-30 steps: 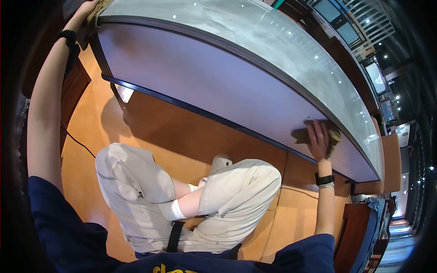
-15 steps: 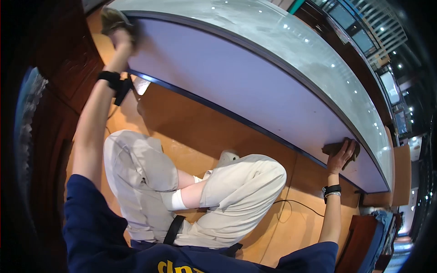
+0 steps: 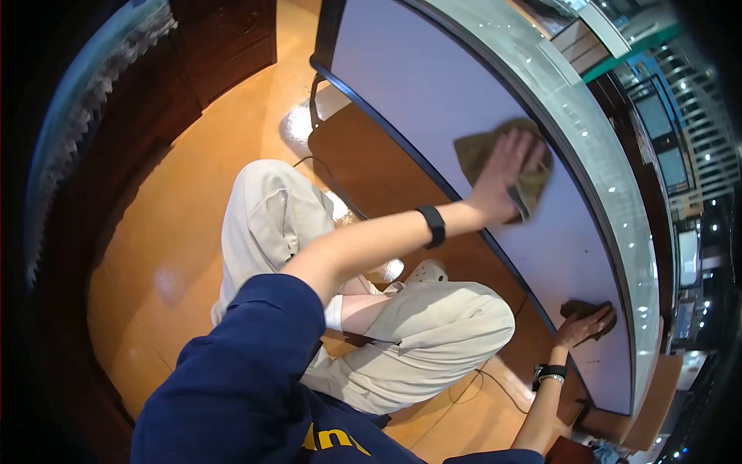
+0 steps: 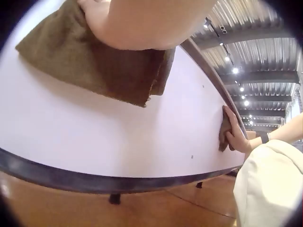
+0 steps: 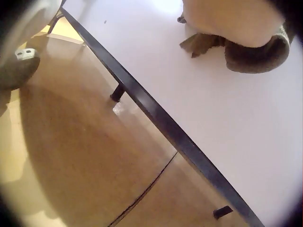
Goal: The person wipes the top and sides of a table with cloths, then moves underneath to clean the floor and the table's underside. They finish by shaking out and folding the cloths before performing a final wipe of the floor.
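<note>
A pale, upright panel (image 3: 402, 77) runs along the side of a long counter or table. My left hand (image 3: 506, 170) lies spread over a brown cloth (image 3: 473, 153), pressing it to the panel's middle. One corner of that cloth (image 4: 94, 61) hangs below the hand in the left wrist view. Farther right, my right hand (image 3: 583, 329) presses a second brown cloth (image 3: 572, 308) to the panel near its right end, fingers stretched out over it. In the right wrist view this cloth (image 5: 258, 59) looks folded and bunched beneath the palm.
A dark rail (image 3: 394, 131) edges the panel's bottom, with short legs (image 5: 117, 92) below. Above is a glossy pale top (image 3: 533, 62). Dark wooden furniture (image 3: 224, 46) stands on the left. The person's crossed legs (image 3: 433, 340) rest on the orange floor, where a thin cable lies.
My left hand has swept its cloth rightward along the panel from the far left corner to the middle. My right hand stays near the right end. The head view has turned.
</note>
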Demonstrator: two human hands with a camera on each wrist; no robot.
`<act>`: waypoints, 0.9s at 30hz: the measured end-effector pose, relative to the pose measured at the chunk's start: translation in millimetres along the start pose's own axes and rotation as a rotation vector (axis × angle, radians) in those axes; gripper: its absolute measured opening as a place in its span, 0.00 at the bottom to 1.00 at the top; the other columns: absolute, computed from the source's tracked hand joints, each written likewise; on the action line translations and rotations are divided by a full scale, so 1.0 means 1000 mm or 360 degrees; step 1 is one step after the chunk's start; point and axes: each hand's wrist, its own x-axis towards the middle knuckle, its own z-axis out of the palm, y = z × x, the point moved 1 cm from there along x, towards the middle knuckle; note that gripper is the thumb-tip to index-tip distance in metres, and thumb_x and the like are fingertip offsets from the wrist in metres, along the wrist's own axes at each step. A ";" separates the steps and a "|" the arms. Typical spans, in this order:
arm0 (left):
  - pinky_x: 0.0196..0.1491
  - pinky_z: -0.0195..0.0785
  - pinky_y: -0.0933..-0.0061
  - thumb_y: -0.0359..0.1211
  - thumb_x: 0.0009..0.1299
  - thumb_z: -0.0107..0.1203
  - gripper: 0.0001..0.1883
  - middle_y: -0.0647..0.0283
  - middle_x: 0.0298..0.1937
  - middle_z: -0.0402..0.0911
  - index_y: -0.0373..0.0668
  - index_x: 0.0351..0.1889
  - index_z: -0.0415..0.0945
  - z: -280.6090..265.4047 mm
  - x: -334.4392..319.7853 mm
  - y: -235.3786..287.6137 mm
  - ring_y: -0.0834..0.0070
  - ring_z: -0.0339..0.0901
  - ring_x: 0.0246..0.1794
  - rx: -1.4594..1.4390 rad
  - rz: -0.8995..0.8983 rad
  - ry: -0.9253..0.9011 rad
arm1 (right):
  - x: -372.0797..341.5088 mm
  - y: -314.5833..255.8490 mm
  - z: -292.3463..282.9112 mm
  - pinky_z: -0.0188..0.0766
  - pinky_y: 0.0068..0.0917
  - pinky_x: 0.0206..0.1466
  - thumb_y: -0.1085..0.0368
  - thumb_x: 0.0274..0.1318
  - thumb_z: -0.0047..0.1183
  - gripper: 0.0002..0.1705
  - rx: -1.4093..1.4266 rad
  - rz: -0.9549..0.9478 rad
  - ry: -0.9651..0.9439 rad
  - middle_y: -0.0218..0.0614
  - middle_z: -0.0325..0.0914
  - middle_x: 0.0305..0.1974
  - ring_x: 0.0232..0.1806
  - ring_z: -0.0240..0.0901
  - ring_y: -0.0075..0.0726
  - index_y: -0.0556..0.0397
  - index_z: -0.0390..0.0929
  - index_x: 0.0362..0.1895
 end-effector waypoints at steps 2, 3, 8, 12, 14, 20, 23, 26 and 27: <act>0.66 0.36 0.48 0.33 0.54 0.52 0.37 0.46 0.65 0.49 0.42 0.64 0.52 0.003 -0.004 0.001 0.47 0.45 0.66 0.0140 0.0080 -0.0154 | -0.001 0.002 -0.003 0.39 0.46 0.69 0.78 0.41 0.44 0.43 -0.0019 -0.0016 -0.0059 0.51 0.39 0.67 0.68 0.36 0.56 0.55 0.44 0.66; 0.66 0.36 0.47 0.31 0.52 0.53 0.38 0.45 0.65 0.50 0.41 0.64 0.52 0.004 -0.004 0.000 0.47 0.46 0.66 0.0372 0.0099 -0.0226 | -0.002 0.004 -0.003 0.39 0.46 0.69 0.78 0.42 0.44 0.43 -0.0041 -0.0040 -0.0077 0.50 0.39 0.67 0.68 0.36 0.55 0.55 0.44 0.66; 0.67 0.33 0.50 0.28 0.50 0.54 0.42 0.43 0.65 0.48 0.36 0.65 0.48 -0.022 0.019 -0.044 0.47 0.41 0.68 0.0477 -0.0266 0.0177 | -0.001 0.012 -0.007 0.41 0.47 0.69 0.78 0.43 0.43 0.41 -0.0072 -0.0166 -0.0048 0.49 0.42 0.66 0.68 0.39 0.55 0.54 0.46 0.65; 0.69 0.32 0.58 0.36 0.51 0.56 0.51 0.44 0.68 0.40 0.37 0.68 0.34 -0.085 0.062 -0.106 0.52 0.37 0.70 0.0768 -0.0385 0.0401 | -0.003 0.008 -0.009 0.43 0.46 0.69 0.79 0.42 0.45 0.43 -0.0086 -0.0147 -0.0065 0.46 0.39 0.67 0.68 0.38 0.54 0.52 0.45 0.66; 0.68 0.36 0.63 0.37 0.51 0.58 0.50 0.50 0.68 0.47 0.37 0.67 0.36 -0.099 0.081 -0.167 0.56 0.42 0.69 0.1293 -0.0472 0.0683 | -0.004 0.007 -0.004 0.43 0.46 0.68 0.80 0.42 0.45 0.43 -0.0071 -0.0082 -0.0042 0.46 0.40 0.67 0.68 0.38 0.54 0.53 0.46 0.66; 0.67 0.39 0.64 0.37 0.55 0.56 0.45 0.49 0.66 0.51 0.36 0.66 0.40 -0.162 0.076 -0.237 0.56 0.46 0.67 0.0188 -0.0467 0.0784 | -0.001 -0.002 0.018 0.47 0.48 0.67 0.78 0.48 0.42 0.35 -0.0073 -0.0070 0.0258 0.51 0.43 0.65 0.67 0.41 0.56 0.58 0.50 0.63; 0.66 0.41 0.66 0.36 0.56 0.54 0.42 0.47 0.64 0.52 0.36 0.65 0.42 -0.163 0.029 -0.288 0.54 0.45 0.66 0.1041 -0.0473 0.0419 | -0.001 -0.009 0.021 0.52 0.51 0.63 0.71 0.56 0.40 0.30 -0.0172 -0.0146 0.0393 0.53 0.45 0.63 0.64 0.46 0.57 0.61 0.48 0.63; 0.67 0.40 0.66 0.38 0.57 0.53 0.43 0.44 0.66 0.46 0.32 0.65 0.40 -0.146 -0.034 -0.298 0.50 0.42 0.67 0.1321 -0.0484 0.0257 | -0.007 -0.006 0.029 0.55 0.52 0.61 0.69 0.58 0.38 0.29 -0.0305 -0.0215 0.0444 0.53 0.47 0.62 0.63 0.47 0.58 0.62 0.47 0.63; 0.67 0.39 0.65 0.39 0.57 0.52 0.43 0.43 0.67 0.42 0.30 0.65 0.39 -0.140 -0.051 -0.285 0.49 0.40 0.67 0.0985 -0.0507 0.0336 | -0.014 0.010 0.042 0.54 0.52 0.61 0.69 0.58 0.38 0.29 -0.0104 -0.0062 0.0342 0.55 0.47 0.62 0.63 0.46 0.59 0.62 0.47 0.63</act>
